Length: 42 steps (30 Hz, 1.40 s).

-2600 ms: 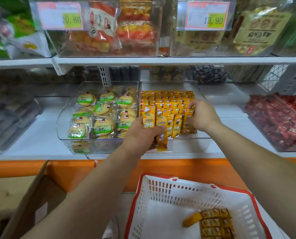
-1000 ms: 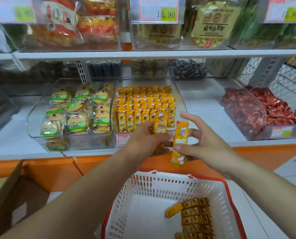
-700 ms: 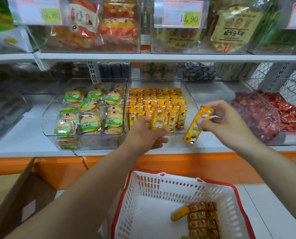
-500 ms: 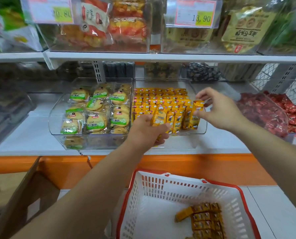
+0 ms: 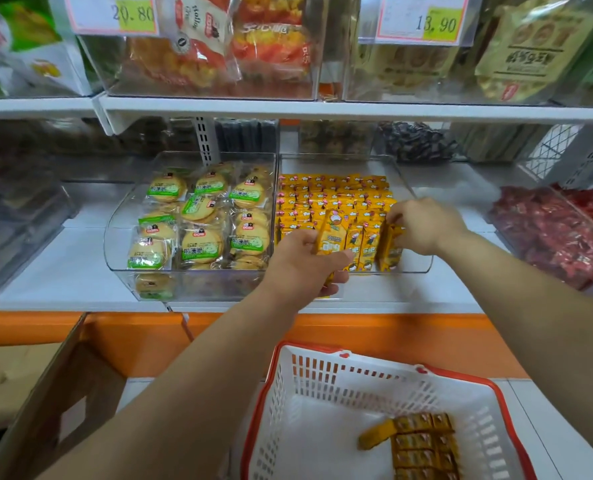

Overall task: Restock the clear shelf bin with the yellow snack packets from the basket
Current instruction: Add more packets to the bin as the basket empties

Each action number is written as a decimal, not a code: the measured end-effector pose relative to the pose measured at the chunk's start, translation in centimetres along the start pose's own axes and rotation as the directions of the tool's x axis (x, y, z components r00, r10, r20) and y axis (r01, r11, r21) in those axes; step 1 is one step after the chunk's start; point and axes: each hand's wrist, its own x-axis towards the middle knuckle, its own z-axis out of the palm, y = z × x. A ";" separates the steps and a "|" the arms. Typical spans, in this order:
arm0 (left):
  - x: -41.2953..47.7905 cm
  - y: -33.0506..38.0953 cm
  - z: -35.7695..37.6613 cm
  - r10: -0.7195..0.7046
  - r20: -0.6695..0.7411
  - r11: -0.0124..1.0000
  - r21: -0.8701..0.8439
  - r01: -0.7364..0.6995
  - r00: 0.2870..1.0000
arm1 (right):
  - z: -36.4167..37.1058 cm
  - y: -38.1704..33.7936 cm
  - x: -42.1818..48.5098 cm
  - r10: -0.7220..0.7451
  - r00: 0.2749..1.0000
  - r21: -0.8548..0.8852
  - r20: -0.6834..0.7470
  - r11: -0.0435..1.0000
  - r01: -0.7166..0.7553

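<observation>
Far left, a cardboard box [image 5: 63,393] stands open below the shelf, clear of your reach. Above it, the biscuit tub [image 5: 198,223] sits right against the left wall of the clear bin [image 5: 419,265], so anything you tip leftward could land among the biscuits.

Your left hand [image 5: 305,265] hovers at the bin's front edge, its fingers curled round a small bunch of yellow packets [image 5: 329,237]. You hold them upright and just in front of the first row. This looks like a ready supply, kept close so the other hand has little way to travel.

The bin is filled with upright rows from the back to the front. Your right hand [image 5: 423,225] is at the right end of the front row, fingertips pinching a single packet [image 5: 390,247] near its top. It stands against its neighbours. A high pinch probably helps it slide down into the tight gap.

Further right, the red sweets [image 5: 547,237] lie well apart. Below, the basket [image 5: 461,374] holds leftover packets [image 5: 419,445] lying flat, so restocking isn't finished.
</observation>
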 end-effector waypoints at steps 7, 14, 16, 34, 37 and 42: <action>0.1 -1.0 1.0 0.037 0.096 0.999 -0.039 -0.033 0.995 | -1.7 0.1 -6.5 -0.028 0.943 0.065 -0.331 0.996 0.053; -1.3 -1.0 4.5 0.035 0.253 0.996 0.068 -0.054 0.967 | -2.7 -0.8 -13.8 -0.049 0.999 0.906 -0.019 0.421 0.038; -1.7 -0.8 5.4 0.037 0.239 0.994 0.096 -0.061 0.970 | -3.0 -1.1 -14.2 -0.054 0.996 0.897 -0.064 0.435 0.081; -0.3 -1.2 6.0 0.175 0.096 0.976 0.113 -0.185 0.980 | -2.4 -0.9 -14.8 0.054 0.998 0.962 -0.023 0.274 0.008; -0.3 -1.1 6.0 0.249 0.094 0.954 0.150 -0.261 0.964 | -2.8 -0.5 -13.8 0.000 0.999 0.959 -0.052 0.279 0.050; 2.2 -0.9 5.3 0.325 -0.047 0.875 0.394 -0.281 0.945 | -3.3 1.1 -12.1 0.090 0.979 0.878 -0.183 0.463 0.121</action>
